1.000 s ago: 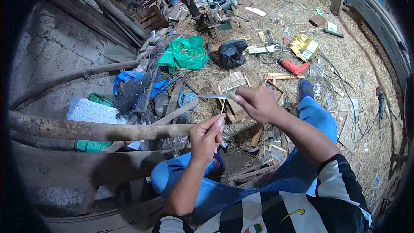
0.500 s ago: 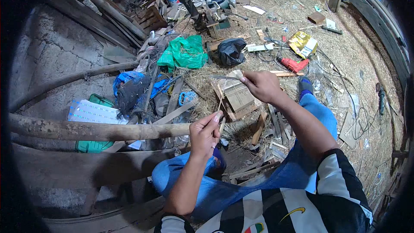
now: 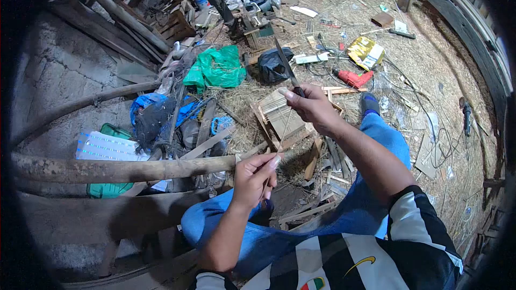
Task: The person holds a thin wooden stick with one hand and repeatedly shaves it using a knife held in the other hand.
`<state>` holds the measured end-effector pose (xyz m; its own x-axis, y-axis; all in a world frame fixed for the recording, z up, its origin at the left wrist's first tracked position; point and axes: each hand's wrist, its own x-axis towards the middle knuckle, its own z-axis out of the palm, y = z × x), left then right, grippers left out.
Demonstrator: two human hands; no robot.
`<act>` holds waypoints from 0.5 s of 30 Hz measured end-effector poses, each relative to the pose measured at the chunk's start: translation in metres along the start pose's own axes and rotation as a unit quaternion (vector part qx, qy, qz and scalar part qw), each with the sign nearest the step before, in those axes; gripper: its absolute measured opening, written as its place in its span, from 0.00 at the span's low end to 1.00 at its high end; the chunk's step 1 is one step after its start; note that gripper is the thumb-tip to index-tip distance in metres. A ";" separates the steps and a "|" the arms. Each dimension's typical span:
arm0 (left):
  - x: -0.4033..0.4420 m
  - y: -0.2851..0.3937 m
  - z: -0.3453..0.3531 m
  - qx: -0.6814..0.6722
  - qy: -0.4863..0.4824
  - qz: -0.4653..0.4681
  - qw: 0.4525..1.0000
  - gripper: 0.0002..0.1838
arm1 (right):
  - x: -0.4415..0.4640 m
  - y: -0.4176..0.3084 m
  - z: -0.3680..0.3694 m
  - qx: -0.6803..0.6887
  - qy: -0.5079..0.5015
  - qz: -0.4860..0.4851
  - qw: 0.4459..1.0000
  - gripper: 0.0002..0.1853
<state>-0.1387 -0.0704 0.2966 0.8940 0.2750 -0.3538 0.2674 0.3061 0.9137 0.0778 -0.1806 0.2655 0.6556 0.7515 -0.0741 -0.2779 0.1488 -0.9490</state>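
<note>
In my right hand (image 3: 316,108) is a knife (image 3: 287,63) with a dark handle, its blade tilted up and away from me. My left hand (image 3: 251,180) is pinched on a thin wooden strip (image 3: 285,135). The strip rises from the fingertips towards my right hand, and its lower end shows below the left fingers. Whether the strip's upper end touches my right hand, I cannot tell. Beyond and below the hands lies a box-like piece of slatted wood (image 3: 278,108) on the ground.
A bamboo pole (image 3: 123,167) reaches in from the left, close to my left hand. A green plastic bag (image 3: 217,69), a black bag (image 3: 273,67) and a red power drill (image 3: 355,78) lie ahead. Wood scraps, straw and cables litter the floor. An angle grinder (image 3: 466,116) lies right.
The knife has swung from pointing left, nearly level, to pointing up and away. My right hand has turned with it and shifted slightly left. The left hand keeps its pinch on the strip.
</note>
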 end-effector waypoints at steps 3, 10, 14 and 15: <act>0.008 -0.005 0.004 0.038 0.020 0.040 0.998 0.13 | -0.006 -0.008 0.005 -0.064 -0.012 0.003 0.998 0.16; 0.014 -0.002 0.014 0.103 0.066 0.060 0.991 0.15 | -0.016 -0.008 0.018 -0.148 0.017 -0.108 0.983 0.19; 0.016 0.003 0.011 0.074 0.121 0.103 0.984 0.15 | -0.032 -0.009 0.016 -0.333 0.046 -0.246 0.909 0.15; 0.016 0.004 0.009 0.068 0.127 0.120 0.982 0.14 | -0.039 -0.012 0.018 -0.435 -0.001 -0.258 0.863 0.13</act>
<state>-0.1199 -0.0734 0.2961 0.8237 0.5477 -0.1468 0.1196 0.0852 0.9892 0.0426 -0.2000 0.2856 0.5335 0.7302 0.4268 0.6827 -0.0739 -0.7270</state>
